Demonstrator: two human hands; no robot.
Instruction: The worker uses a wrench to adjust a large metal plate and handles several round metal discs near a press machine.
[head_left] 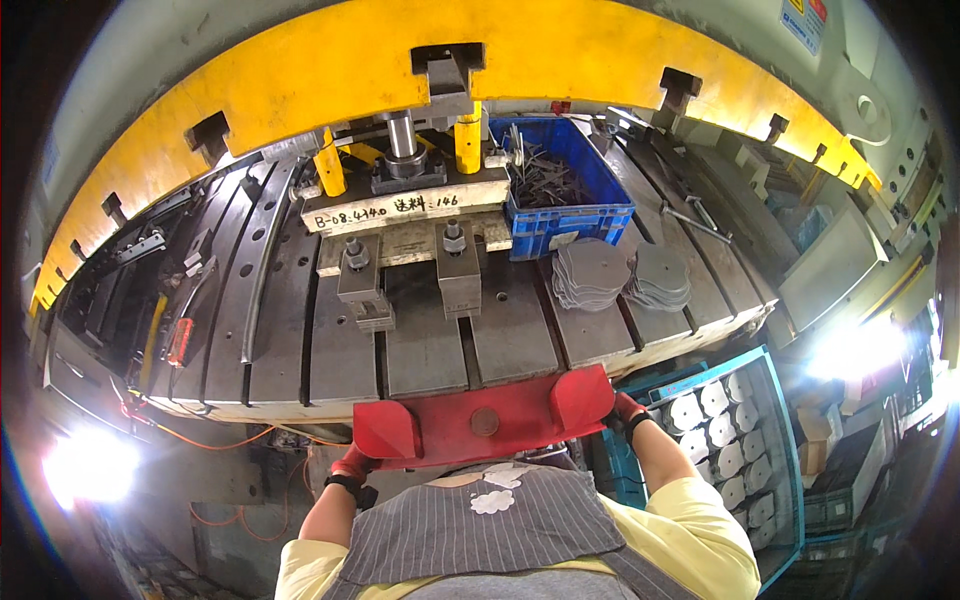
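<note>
A red metal panel with a raised flap at each end and a worn round brown disc in its middle stands in front of me. It looks like a two-hand press control. Red-gloved, my left hand is at the panel's left end, its fingers mostly hidden by the flap. At the right end is my right hand, also in a red glove, with its fingertips out of sight. Beyond the panel, a die block is bolted to the slotted press bed by two steel clamps.
A yellow press beam arches over the bed. On the bed are a blue crate of metal scrap and two stacks of flat grey plates. An orange-handled tool lies left. A teal-edged bin of stacked plates stands right.
</note>
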